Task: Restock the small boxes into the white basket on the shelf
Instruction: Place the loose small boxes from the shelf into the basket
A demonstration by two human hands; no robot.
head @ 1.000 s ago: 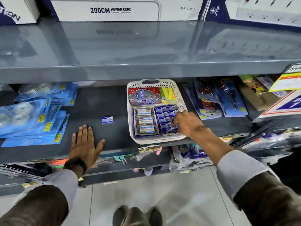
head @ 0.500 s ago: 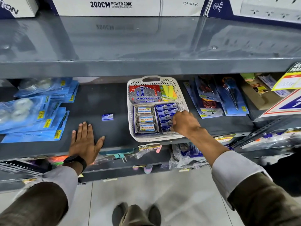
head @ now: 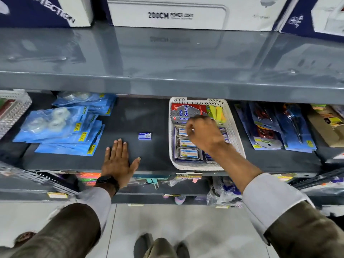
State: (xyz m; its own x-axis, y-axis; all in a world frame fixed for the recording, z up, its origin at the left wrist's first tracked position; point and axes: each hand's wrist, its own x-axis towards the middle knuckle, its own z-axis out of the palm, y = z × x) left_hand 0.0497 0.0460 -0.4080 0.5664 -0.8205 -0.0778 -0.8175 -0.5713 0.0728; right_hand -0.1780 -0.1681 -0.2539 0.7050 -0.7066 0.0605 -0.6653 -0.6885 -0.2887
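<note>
A white perforated basket stands on the dark middle shelf. It holds clear-lidded cases on the left, small blue boxes on the right, and a red and grey pack at the back. My right hand hovers over the basket's middle with its fingers curled; nothing shows in them. It hides most of the blue boxes. One small blue and white box lies alone on the shelf left of the basket. My left hand rests flat on the shelf, fingers spread, just below that box.
Blue tape blister packs lie at the left, scissors packs at the right. The grey upper shelf overhangs the basket's back and carries a power cord carton. Another white basket stands at the far left.
My right hand has risen out of the basket's right column and shifted back and left over its middle. The left hand stays flat on the shelf. The camera has moved closer.
</note>
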